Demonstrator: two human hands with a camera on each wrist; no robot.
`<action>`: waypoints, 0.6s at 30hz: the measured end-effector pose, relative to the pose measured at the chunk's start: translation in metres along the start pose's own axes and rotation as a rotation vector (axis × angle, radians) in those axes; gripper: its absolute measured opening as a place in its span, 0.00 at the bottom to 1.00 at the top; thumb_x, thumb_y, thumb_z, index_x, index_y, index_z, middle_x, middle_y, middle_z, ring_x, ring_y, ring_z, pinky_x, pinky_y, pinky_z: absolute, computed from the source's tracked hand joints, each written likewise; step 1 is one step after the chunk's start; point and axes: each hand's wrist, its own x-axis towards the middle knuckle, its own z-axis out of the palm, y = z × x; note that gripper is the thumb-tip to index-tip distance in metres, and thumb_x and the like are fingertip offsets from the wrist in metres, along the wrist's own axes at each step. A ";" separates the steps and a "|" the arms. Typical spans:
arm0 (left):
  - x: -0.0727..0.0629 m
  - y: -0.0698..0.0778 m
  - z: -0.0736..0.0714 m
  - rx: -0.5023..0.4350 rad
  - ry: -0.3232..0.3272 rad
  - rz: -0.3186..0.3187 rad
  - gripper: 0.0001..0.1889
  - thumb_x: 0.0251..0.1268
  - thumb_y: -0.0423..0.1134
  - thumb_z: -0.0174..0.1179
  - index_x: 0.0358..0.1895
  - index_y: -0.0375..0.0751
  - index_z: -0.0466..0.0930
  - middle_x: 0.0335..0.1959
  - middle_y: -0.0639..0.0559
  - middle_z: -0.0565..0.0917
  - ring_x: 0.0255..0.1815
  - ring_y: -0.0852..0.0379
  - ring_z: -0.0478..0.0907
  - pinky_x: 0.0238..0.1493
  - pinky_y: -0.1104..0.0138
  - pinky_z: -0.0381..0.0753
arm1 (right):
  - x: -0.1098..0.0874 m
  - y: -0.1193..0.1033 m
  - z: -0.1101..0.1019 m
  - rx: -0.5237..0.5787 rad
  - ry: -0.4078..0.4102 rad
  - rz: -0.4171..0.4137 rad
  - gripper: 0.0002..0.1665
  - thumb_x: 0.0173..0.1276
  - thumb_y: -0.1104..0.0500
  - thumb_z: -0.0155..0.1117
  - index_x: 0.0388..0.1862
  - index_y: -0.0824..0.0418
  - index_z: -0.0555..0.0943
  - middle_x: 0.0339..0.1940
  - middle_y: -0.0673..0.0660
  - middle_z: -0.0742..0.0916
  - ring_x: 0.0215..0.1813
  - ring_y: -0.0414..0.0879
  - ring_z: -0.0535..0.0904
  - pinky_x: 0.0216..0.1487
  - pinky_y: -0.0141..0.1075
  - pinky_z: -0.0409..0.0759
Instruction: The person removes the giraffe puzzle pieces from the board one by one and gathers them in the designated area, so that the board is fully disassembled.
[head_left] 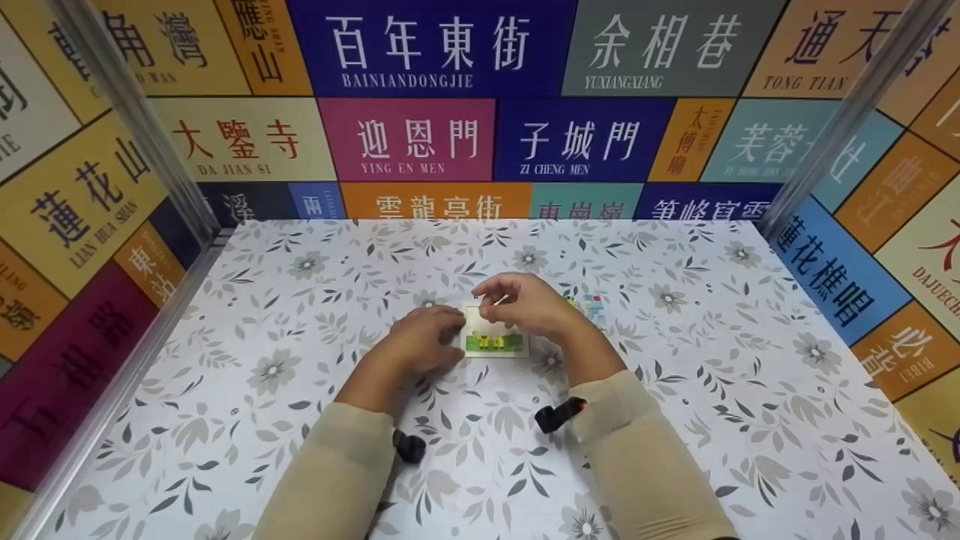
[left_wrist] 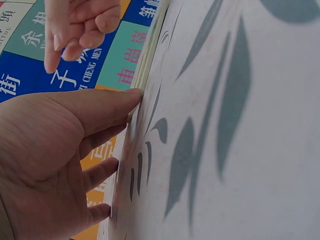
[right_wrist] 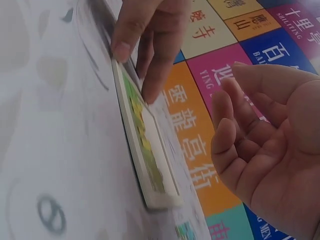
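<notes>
A small cream-framed picture board (head_left: 480, 324) lies flat on the table, with a strip of green and yellow blocky shapes (head_left: 495, 343) along its near side. Beyond the strip its face is plain cream. At the board's left side rests my left hand (head_left: 424, 337): the thumb touches the near corner and the fingertips lie along the left edge, fairly straight. My right hand (head_left: 525, 304) hovers over the far right part of the board. In the right wrist view, the fingers of this right hand (right_wrist: 272, 135) are loosely bent, with nothing seen between them.
Small coloured pieces (head_left: 595, 306) lie right of the board, partly hidden behind the right hand and wrist. A floral cloth (head_left: 480, 450) covers the table. Printed panels (head_left: 420, 142) stand along the back and both sides.
</notes>
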 end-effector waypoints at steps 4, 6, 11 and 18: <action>-0.002 -0.001 -0.002 0.017 0.006 0.020 0.33 0.67 0.49 0.70 0.75 0.49 0.77 0.79 0.51 0.75 0.83 0.41 0.67 0.83 0.43 0.65 | 0.007 -0.001 0.009 0.002 -0.013 0.009 0.18 0.73 0.58 0.72 0.60 0.52 0.87 0.45 0.52 0.89 0.43 0.42 0.85 0.41 0.38 0.85; -0.003 -0.001 -0.003 0.016 0.008 0.020 0.33 0.67 0.49 0.70 0.75 0.49 0.77 0.79 0.51 0.76 0.83 0.41 0.67 0.83 0.43 0.64 | 0.009 0.001 0.012 0.002 -0.025 0.010 0.19 0.73 0.58 0.71 0.61 0.55 0.86 0.45 0.52 0.89 0.43 0.42 0.85 0.41 0.37 0.86; -0.004 0.000 -0.004 -0.004 0.014 0.010 0.33 0.67 0.48 0.71 0.75 0.48 0.77 0.78 0.51 0.76 0.83 0.42 0.66 0.83 0.41 0.63 | 0.011 0.007 0.016 -0.001 -0.054 0.006 0.22 0.73 0.60 0.70 0.64 0.62 0.84 0.44 0.52 0.89 0.42 0.46 0.86 0.42 0.39 0.86; -0.003 0.001 -0.001 -0.001 0.018 0.022 0.32 0.67 0.48 0.71 0.74 0.48 0.79 0.78 0.50 0.77 0.82 0.41 0.68 0.82 0.41 0.65 | 0.008 0.019 0.016 -0.040 -0.061 0.012 0.22 0.71 0.61 0.73 0.62 0.61 0.85 0.45 0.54 0.88 0.36 0.43 0.83 0.39 0.38 0.84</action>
